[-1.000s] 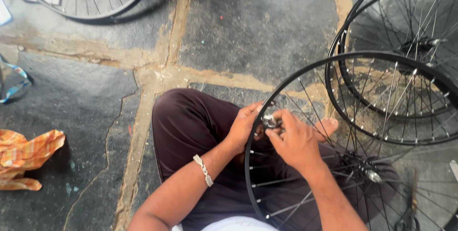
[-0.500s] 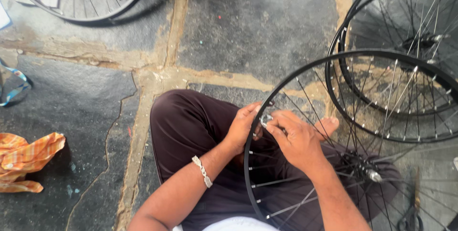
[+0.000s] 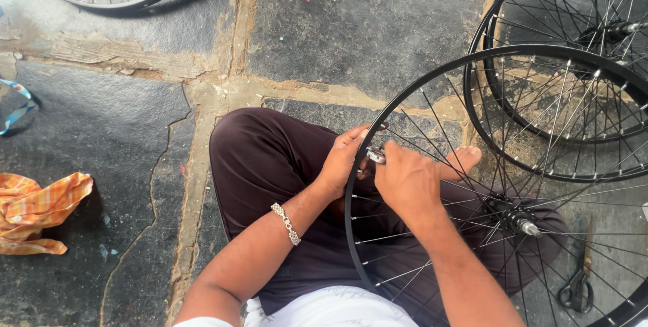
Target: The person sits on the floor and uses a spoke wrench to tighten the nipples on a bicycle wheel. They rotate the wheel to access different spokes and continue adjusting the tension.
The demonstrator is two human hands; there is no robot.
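A person sits cross-legged on the stone floor [image 3: 351, 23] with a bicycle wheel [image 3: 432, 91] across the lap. The left hand [image 3: 343, 159] grasps the rim at about 9 o'clock from the hub [image 3: 516, 220]. The right hand [image 3: 408, 180] is clenched around a small metal tool [image 3: 375, 155] at the same spot. More wheels [image 3: 574, 97] lie at 1 o'clock, scissors [image 3: 577, 286] at 4 o'clock, an orange cloth [image 3: 37, 209] far at 9 o'clock.

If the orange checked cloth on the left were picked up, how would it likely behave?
The orange checked cloth lies crumpled in soft folds, so it would probably hang limp and feel light. Flat on the stone floor, it seems unlikely to roll, and a push would likely just bunch it.
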